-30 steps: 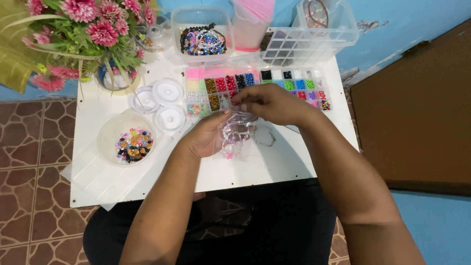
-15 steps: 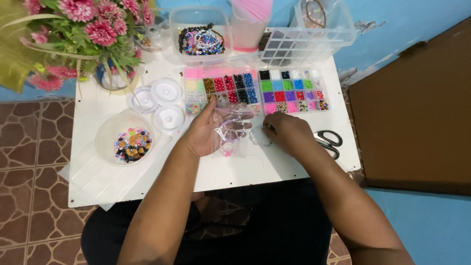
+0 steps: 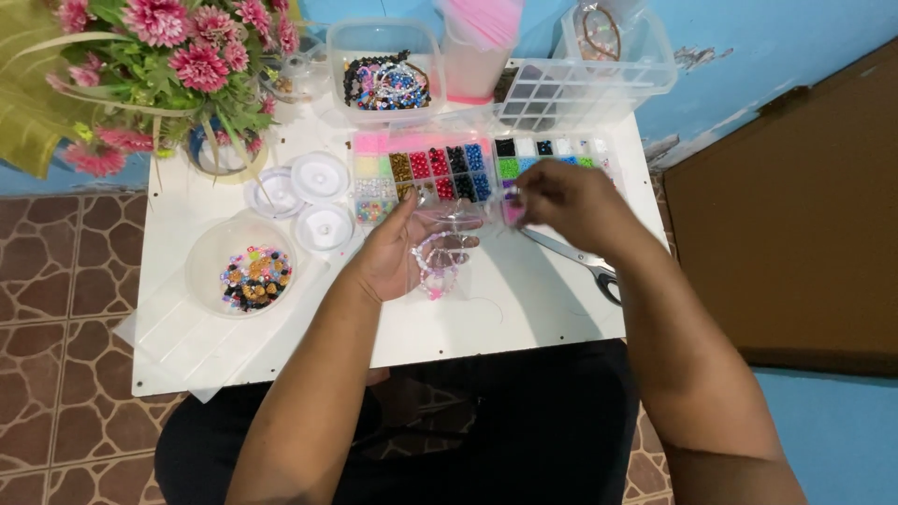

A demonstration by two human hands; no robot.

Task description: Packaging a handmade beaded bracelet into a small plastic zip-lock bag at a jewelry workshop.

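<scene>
The left hand (image 3: 398, 252) lay palm-up, fingers loosely spread, a pink bracelet (image 3: 438, 266) resting across them, while the right hand (image 3: 566, 201) pinched shut on something too small to tell above the bead box (image 3: 468, 173), seemingly mid-threading, with careful aim due.

Our left hand (image 3: 398, 252) lies palm up in front of us, fingers (image 3: 408, 210) loosely spread and pointing away. Our right hand (image 3: 566, 201) hovers further out, back upward, its fingers curled together at the tips. Both bare forearms reach forward from the bottom edge.
</scene>
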